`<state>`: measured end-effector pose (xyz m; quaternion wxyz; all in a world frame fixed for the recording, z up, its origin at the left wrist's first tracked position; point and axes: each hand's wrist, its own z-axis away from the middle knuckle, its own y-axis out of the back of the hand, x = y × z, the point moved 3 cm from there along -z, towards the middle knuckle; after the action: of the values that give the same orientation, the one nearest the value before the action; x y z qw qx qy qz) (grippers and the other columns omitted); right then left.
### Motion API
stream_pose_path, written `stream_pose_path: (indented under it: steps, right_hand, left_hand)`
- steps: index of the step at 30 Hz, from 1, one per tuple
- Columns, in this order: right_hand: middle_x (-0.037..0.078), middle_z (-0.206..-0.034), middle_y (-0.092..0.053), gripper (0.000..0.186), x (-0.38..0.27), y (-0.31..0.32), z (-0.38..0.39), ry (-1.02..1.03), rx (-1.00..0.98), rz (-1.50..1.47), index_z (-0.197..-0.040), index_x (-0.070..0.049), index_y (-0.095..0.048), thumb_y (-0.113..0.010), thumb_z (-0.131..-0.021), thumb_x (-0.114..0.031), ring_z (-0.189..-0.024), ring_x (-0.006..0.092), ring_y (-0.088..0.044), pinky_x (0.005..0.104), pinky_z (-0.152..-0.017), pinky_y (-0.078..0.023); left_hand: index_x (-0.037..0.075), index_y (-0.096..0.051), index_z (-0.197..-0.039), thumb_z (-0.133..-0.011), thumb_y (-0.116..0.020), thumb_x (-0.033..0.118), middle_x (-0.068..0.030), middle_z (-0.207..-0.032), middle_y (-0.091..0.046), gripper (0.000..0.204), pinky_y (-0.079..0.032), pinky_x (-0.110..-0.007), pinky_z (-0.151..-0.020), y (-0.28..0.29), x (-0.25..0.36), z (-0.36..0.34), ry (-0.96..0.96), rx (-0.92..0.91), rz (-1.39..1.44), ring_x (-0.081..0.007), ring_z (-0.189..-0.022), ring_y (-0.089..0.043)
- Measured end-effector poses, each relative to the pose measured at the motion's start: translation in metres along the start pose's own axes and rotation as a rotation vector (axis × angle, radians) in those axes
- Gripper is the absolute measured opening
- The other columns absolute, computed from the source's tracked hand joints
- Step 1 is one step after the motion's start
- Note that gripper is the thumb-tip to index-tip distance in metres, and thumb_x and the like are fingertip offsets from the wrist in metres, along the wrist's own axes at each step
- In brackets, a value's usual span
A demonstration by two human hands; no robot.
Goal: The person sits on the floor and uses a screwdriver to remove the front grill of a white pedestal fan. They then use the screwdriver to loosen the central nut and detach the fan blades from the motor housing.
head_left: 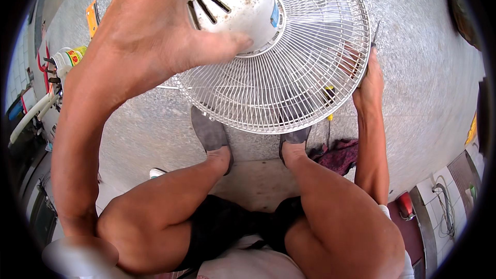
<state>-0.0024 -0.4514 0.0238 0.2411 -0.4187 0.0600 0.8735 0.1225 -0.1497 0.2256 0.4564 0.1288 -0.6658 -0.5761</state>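
Note:
A white electric fan (302, 72) with a round wire guard hangs tilted over my feet. My left hand (170, 26) is wrapped round its dirty, slotted motor housing (227, 5), the thumb lying along the side. At the guard's right edge is my right hand (367, 75), its fingers behind the wires and partly seen through them. A slim dark pointed tool (376, 36) sticks up beside the right thumb; its kind is not clear. The fan's blades show only faintly through the guard.
On the floor (418, 82), a yellow-and-black-handled tool (329, 117) lies partly behind the guard, near a dark maroon cloth (338, 157). An orange-yellow object (92, 18) and a white tub (66, 58) are at the left. A red object (405, 205) sits lower right.

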Motion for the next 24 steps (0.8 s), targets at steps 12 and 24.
stream_pose_path:
  steps: [12,24]
  right_hand:
    - [0.019,-0.123,-0.068,0.052,0.0,0.001,0.011,-0.009,0.05,-0.022,-0.134,0.006,-0.056,-0.034,-0.114,-0.036,-0.106,0.0243,-0.069,0.0383,-0.092,-0.059]
    - [0.019,-0.131,-0.064,0.057,0.001,0.015,0.017,-0.049,0.026,0.011,-0.143,0.003,-0.049,-0.034,-0.113,-0.042,-0.114,0.0284,-0.066,0.0428,-0.1,-0.054]
  left_hand:
    - [-0.002,-0.042,-0.143,-0.066,-0.093,0.036,-0.0248,-0.131,-0.05,0.1,-0.048,-0.045,-0.103,-0.012,-0.033,0.016,-0.139,0.013,-0.074,-0.0379,-0.124,-0.054]
    - [0.0,-0.039,-0.146,-0.065,-0.093,0.042,-0.0272,-0.135,-0.048,0.106,-0.051,-0.046,-0.101,-0.018,-0.043,0.027,-0.141,-0.02,0.028,-0.0403,-0.125,-0.055]
